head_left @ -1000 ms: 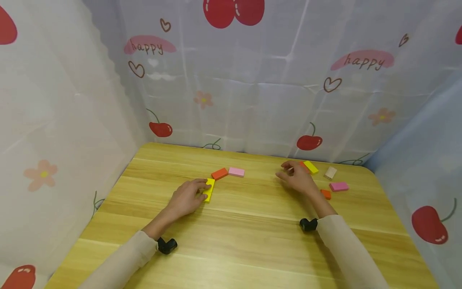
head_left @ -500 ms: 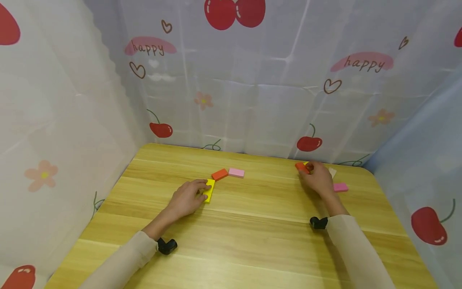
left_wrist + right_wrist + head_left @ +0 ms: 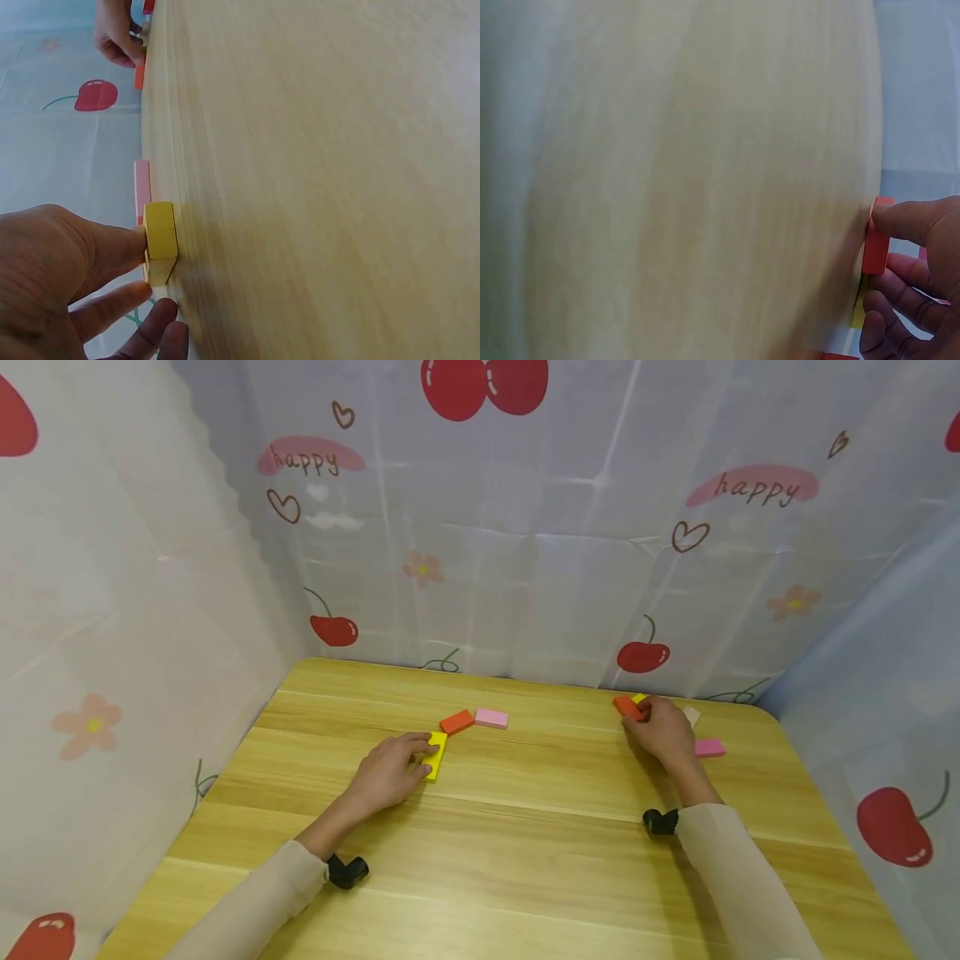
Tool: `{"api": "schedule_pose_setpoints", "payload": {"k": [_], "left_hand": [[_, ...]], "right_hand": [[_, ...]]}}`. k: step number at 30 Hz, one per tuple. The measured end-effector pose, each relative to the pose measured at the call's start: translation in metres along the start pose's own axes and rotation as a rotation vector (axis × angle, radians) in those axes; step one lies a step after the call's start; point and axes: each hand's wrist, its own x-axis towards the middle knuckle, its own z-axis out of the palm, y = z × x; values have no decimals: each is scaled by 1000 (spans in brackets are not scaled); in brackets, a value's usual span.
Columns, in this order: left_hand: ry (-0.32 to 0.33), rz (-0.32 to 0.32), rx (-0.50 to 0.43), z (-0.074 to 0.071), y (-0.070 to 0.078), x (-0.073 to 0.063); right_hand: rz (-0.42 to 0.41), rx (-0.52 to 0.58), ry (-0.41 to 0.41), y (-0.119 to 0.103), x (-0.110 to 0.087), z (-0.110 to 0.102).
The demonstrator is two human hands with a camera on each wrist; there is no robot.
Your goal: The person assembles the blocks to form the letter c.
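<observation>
Our right grip (image 3: 665, 732) has reached two o'clock, pinching the orange block (image 3: 625, 706). Our left grip (image 3: 388, 769) pinches the yellow block (image 3: 161, 230): both engaged.

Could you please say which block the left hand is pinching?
The left yellow block; the nearby orange block and pale pink block lie outside that grip.

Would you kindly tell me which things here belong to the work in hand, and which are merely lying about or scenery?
Likely in the work:
yellow rectangular block, touched by the left hand
orange rectangular block, pinched by the right hand
probably the pale pink rectangular block and the remaining blocks

Apparently incidental:
white cherry-print curtain
black wrist devices
</observation>
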Motion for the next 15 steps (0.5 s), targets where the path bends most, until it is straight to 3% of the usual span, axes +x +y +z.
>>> {"api": "schedule_pose_setpoints", "payload": {"k": [15], "left_hand": [[-8,-12,26,3,-1,1]], "right_hand": [[41,-8,0,-3,-3,0]]}}
